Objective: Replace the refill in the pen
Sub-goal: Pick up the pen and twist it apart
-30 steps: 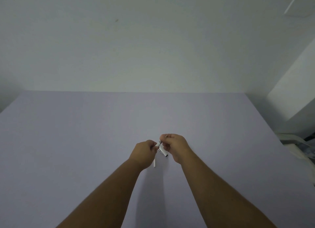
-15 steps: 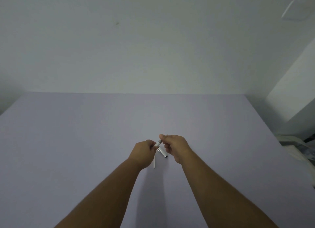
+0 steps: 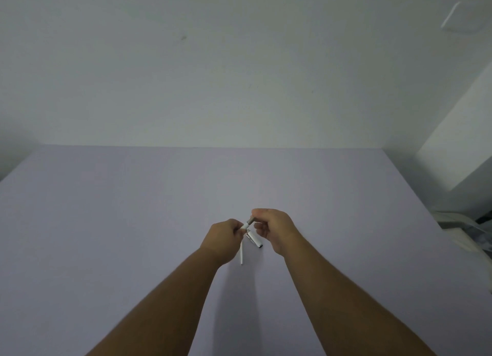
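Note:
Both hands meet over the middle of the lilac table [image 3: 133, 222]. My left hand [image 3: 225, 238] is closed around a white pen barrel [image 3: 245, 225], only its short end showing between the hands. My right hand [image 3: 274, 229] pinches the grey tip section [image 3: 250, 220] at that end with thumb and forefinger. On the table just below lie a white pen cap with a metal clip [image 3: 254, 239] and a thin white refill [image 3: 241, 254], partly hidden by my left hand.
A pale wall stands behind the table's far edge. Off the right edge of the table lies a heap of pale plastic or paper items [image 3: 460, 230]. A white panel rises at the far right.
The hands have stayed in place. My right fingers have shifted slightly on the pen's tip end, and a little more of the grey section shows between the hands.

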Available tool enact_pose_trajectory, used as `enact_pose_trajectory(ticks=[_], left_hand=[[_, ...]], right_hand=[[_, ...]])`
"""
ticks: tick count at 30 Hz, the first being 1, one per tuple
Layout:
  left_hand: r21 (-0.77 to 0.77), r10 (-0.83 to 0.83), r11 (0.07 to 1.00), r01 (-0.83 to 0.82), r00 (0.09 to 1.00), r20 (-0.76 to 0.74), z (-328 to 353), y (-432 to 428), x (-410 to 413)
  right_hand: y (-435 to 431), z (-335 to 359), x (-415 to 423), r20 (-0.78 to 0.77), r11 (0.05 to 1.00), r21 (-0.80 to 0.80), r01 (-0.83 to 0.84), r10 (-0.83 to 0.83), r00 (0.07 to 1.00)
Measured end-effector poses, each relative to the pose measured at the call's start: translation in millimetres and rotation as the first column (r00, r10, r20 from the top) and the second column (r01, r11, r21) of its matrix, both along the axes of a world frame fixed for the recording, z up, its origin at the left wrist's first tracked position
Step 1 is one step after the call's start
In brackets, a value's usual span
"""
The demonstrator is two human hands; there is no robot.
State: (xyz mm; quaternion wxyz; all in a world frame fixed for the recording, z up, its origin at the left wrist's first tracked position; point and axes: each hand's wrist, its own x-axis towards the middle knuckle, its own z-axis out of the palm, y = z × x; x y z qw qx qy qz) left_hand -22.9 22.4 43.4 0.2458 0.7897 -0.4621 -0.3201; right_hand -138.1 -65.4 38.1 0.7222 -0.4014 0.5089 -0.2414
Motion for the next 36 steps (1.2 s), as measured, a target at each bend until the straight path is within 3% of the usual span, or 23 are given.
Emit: enact_pose_trajectory(ticks=[2,7,11,16,21,25,33,36], left_hand=[[0.000,-0.003,1.000,0.003,1.000,-0.006,0.4,-0.7,-0.7],[0.008,-0.003,1.000,0.003,1.000,-0.001,2.2,-0.7,-0.7],[0.004,-0.003,1.000,0.004,1.000,-0.007,2.4,0.2,-2.7],[0.007,0.006,1.000,-0.006,1.000,-0.012,1.8,1.7,-2.6],[-0.002,0.004,1.000,-0.004,1.000,-0.014,2.7,1.5,-2.5],[0.010,0.010,1.000,-0.009,0.999,-0.046,4.2,1.7,-1.5],[-0.008,0.004,1.000,-0.006,0.975,-0.221,6.9,0.9,-3.1],[0.001,0.017,1.000,-0.017,0.968,-0.251,7.1,1.4,-2.1]], right_hand=[[0.8,-2.0,0.2,-0.074,1.000,-0.015,-0.006,0.005,0.997],[1.4,0.9,-1.5,0.057,1.000,-0.002,-0.014,0.014,0.998],[4.0,0.7,-0.4,-0.042,1.000,-0.017,-0.009,0.008,0.999],[6.1,2.9,-1.7,0.062,1.000,-0.015,-0.007,0.008,0.998],[8.1,5.9,-3.1,0.006,0.998,-0.044,-0.052,0.052,0.999],[-0.5,7.6,-5.1,0.106,0.997,-0.055,0.054,-0.048,0.993],[-3.8,6.3,-2.0,0.070,0.990,-0.124,0.060,-0.052,0.996],[-10.2,7.0,-1.3,0.084,0.972,-0.147,0.185,-0.174,0.981]])
